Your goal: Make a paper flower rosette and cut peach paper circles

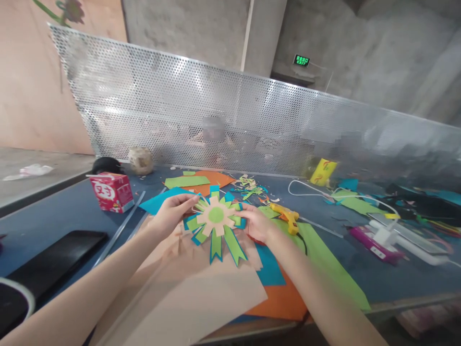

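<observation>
- Paper rosette [216,221]: green round centre, tan petals, green and blue layers behind, two green ribbon tails edged in blue hanging down; held just above the tan sheet, over the middle of the tabletop [65,211].
- Left hand [173,211]: fingertips closed on the rosette's left edge.
- Right hand [256,222]: fingertips closed on the rosette's right edge; the two hands are apart, with the rosette between them.
- Tan sheet [187,293]: large, directly beneath and below the rosette.
- Orange sheet [281,298] and blue sheet [268,269]: lower right of the rosette, partly under the tan sheet.
- Green sheet [324,259]: long strip, right of the rosette.
- Glue gun [286,216]: yellow, just right of the rosette, beyond the right hand.
- Red carton [111,191]: well left of the rosette.
- Paper scraps [248,185]: behind the rosette.
- Perforated metal screen [180,105]: upright, far behind the rosette.
</observation>
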Motion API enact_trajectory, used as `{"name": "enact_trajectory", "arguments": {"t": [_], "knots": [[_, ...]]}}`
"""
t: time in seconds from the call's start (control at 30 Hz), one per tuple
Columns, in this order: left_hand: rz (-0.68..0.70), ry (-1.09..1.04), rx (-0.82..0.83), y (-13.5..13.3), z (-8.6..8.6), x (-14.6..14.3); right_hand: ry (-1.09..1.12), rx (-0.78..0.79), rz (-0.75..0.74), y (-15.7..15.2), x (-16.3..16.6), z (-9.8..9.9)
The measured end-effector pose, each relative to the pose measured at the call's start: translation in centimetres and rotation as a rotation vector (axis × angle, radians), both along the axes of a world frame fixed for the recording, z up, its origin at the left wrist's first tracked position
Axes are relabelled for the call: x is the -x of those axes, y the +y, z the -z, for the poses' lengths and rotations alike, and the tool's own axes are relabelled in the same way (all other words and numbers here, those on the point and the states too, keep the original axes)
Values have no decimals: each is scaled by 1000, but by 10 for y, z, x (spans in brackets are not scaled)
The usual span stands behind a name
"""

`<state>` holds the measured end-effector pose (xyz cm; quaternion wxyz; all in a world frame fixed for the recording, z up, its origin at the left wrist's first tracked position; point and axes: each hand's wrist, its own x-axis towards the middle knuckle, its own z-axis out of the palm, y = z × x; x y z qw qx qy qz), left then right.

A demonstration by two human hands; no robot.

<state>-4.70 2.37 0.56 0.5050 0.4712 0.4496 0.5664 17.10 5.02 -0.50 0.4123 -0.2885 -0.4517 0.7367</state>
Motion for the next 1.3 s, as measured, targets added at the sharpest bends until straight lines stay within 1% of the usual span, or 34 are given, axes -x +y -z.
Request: {"name": "enact_trajectory", "arguments": {"t": [0.3, 0.7, 0.9, 1.0, 1.1, 1.3], "knots": [[-20, -85, 61, -4, -7, -3, -20, 11, -21, -1, -1, -1], [-46, -127, 106, -8, -13, -6, -75, 7, -36, -2, -3, -1], [-30, -148, 95, -7, -10, -5, -57, -3, -26, 0, -4, -1], [11, -89, 73, -6, -7, -4, -65, 4, -42, -1, -5, -3], [2, -51, 64, -5, -4, -3, -75, 12, -65, -3, -4, -4], [0, -99, 76, -4, -4, -3, -40, 6, -44, 1, -5, 1]]}}
